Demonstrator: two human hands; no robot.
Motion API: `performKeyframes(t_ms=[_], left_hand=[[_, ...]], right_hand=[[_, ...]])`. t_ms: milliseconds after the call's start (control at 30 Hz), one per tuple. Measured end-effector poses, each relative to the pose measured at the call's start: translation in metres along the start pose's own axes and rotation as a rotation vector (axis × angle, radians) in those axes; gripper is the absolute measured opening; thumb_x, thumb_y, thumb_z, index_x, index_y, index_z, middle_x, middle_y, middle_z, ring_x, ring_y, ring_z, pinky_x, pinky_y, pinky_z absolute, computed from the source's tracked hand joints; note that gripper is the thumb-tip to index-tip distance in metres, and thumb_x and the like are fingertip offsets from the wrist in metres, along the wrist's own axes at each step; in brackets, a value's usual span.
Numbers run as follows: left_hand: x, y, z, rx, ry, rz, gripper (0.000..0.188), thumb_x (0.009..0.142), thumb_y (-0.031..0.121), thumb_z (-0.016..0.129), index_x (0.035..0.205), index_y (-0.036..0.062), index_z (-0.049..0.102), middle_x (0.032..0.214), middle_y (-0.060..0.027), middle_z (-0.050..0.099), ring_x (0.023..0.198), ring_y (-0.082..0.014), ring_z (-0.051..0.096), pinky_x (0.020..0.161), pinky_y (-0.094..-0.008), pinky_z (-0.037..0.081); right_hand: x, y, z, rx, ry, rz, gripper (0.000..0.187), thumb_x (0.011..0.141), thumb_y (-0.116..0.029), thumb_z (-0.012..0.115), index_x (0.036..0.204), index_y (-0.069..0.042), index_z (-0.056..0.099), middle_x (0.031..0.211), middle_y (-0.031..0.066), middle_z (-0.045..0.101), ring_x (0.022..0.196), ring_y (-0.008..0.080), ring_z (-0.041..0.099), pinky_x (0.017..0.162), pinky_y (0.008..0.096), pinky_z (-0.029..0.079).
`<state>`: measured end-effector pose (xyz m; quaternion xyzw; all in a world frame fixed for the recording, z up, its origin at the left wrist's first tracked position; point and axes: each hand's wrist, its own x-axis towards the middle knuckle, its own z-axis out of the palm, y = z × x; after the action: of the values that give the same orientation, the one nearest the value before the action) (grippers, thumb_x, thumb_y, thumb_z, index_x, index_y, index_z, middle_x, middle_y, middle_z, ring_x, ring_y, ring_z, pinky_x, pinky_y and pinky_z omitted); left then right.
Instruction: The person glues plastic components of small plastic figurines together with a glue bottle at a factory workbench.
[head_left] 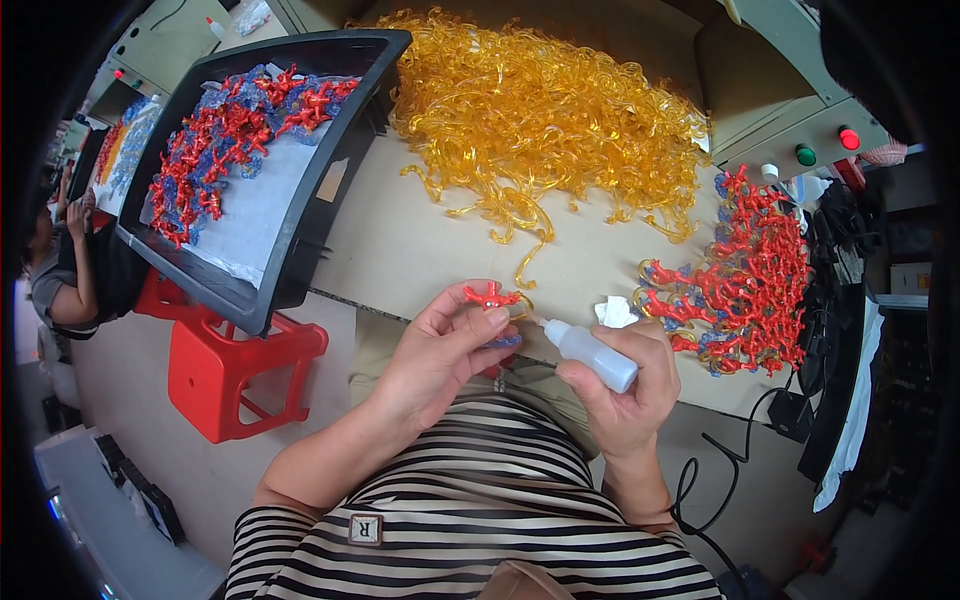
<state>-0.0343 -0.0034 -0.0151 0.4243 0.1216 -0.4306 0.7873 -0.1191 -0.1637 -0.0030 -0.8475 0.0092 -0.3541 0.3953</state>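
Note:
My left hand [441, 348] pinches a small red and blue plastic figure [490, 297] in front of my body, just over the table's near edge. A bit of translucent yellow plastic shows at the figure's right side. In my right hand [640, 378] is a squeeze bottle [592, 356], whitish and translucent, tilted with its narrow nozzle pointing left. The nozzle tip is close to the figure; whether they touch I cannot tell. My fingers hide part of the figure.
Yellow translucent curved pieces [540, 110] are heaped at the back of the table [375, 215]. Several red and blue figures with yellow parts [750, 285] stand at the right. A black tray [300, 215] of red and blue figures is at left, above a red stool [215, 375]. Another person [75, 260] sits far left.

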Motion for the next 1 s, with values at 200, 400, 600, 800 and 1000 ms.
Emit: performKeyframes(t_ms=[200,400,600,800,1000], left_hand=[[0.0,0.0,-0.001,-0.02,0.012,-0.005,0.025,0.085,0.009,0.058,0.109,0.0079,0.049,0.104,-0.0064,0.058,0.095,-0.0154,0.056,0.088,-0.0339,0.047],[0.0,0.0,0.001,-0.008,0.005,-0.002,0.028,0.086,0.01,0.057,0.112,0.0074,0.047,0.104,-0.0069,0.056,0.096,-0.016,0.056,0.089,-0.0346,0.046],[0.0,0.0,-0.001,-0.021,0.0,0.003,0.027,0.086,0.011,0.057,0.111,0.0069,0.048,0.102,-0.0064,0.057,0.094,-0.0155,0.056,0.089,-0.0352,0.047],[-0.003,0.001,-0.001,-0.112,-0.026,-0.032,0.025,0.086,0.01,0.056,0.109,0.0075,0.048,0.103,-0.0058,0.056,0.093,-0.0158,0.056,0.09,-0.0358,0.046],[-0.006,-0.001,0.004,-0.14,-0.018,-0.023,0.024,0.084,0.008,0.06,0.105,0.0094,0.049,0.102,-0.0061,0.059,0.091,-0.016,0.057,0.087,-0.0328,0.047]], right_hand=[[0.0,-0.001,0.0,-0.027,-0.006,0.007,0.047,0.054,-0.026,0.084,0.087,-0.002,0.059,0.069,0.0086,0.056,0.055,0.0197,0.051,0.047,0.0274,0.04],[0.0,0.0,0.001,-0.02,-0.008,-0.018,0.048,0.055,-0.027,0.083,0.087,-0.003,0.059,0.069,0.0087,0.056,0.055,0.0198,0.051,0.046,0.0276,0.04],[-0.003,0.001,0.001,-0.024,-0.015,-0.018,0.049,0.055,-0.028,0.083,0.088,-0.002,0.058,0.071,0.0094,0.057,0.055,0.0207,0.051,0.048,0.0272,0.041],[-0.014,0.008,-0.003,0.275,0.083,0.238,0.037,0.071,-0.022,0.075,0.091,-0.003,0.05,0.079,0.0061,0.054,0.067,0.0149,0.053,0.06,0.027,0.046],[0.002,0.002,0.017,0.774,-0.091,0.677,0.021,0.08,0.002,0.059,0.096,-0.003,0.045,0.083,0.007,0.056,0.071,0.0125,0.059,0.054,0.0209,0.049]])
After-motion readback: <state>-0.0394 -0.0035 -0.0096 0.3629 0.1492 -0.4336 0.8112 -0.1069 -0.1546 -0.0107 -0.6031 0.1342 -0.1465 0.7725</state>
